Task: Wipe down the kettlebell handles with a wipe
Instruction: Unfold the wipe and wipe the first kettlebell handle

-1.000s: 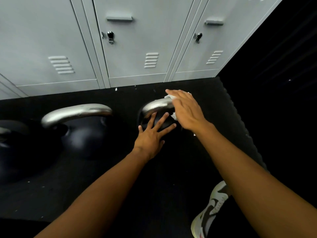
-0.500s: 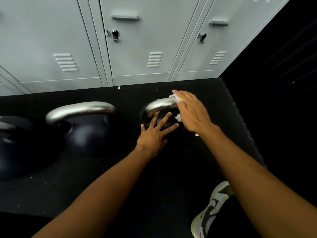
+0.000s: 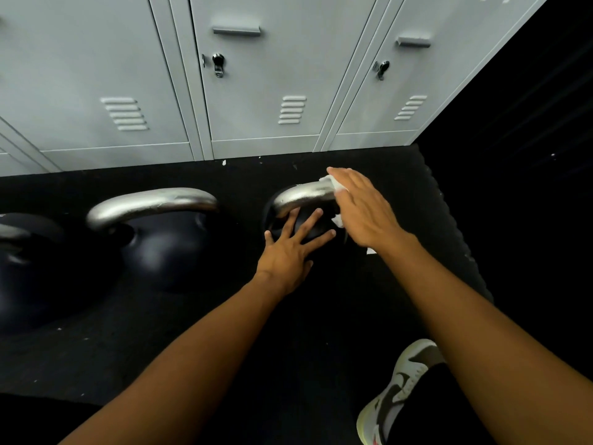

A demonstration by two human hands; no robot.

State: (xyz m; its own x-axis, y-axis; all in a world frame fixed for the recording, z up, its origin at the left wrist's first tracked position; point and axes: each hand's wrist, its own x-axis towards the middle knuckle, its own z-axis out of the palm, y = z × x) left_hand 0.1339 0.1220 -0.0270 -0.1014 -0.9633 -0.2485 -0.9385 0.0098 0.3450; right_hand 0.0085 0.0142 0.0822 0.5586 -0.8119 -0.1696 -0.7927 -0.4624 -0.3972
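A small black kettlebell stands on the dark floor, its silver handle [image 3: 301, 195] arching over the body. My right hand [image 3: 362, 208] wraps a white wipe [image 3: 330, 183] around the handle's right end; only scraps of the wipe show past my fingers. My left hand [image 3: 290, 248] lies flat with fingers spread on the kettlebell's black body, just below the handle. A larger dark kettlebell [image 3: 173, 248] with a silver handle [image 3: 150, 205] stands to the left. A third kettlebell [image 3: 22, 261] is partly cut off at the left edge.
Grey metal lockers [image 3: 256, 91] line the back, close behind the kettlebells. The black rubber mat [image 3: 160, 342] ends in a toothed edge at the right. A small white scrap [image 3: 370, 251] lies on the mat by my right wrist. My shoe [image 3: 398, 390] is at lower right.
My right hand with the wipe has stayed at the right end of the handle, shifting only slightly along it. The left hand keeps its place on the body.
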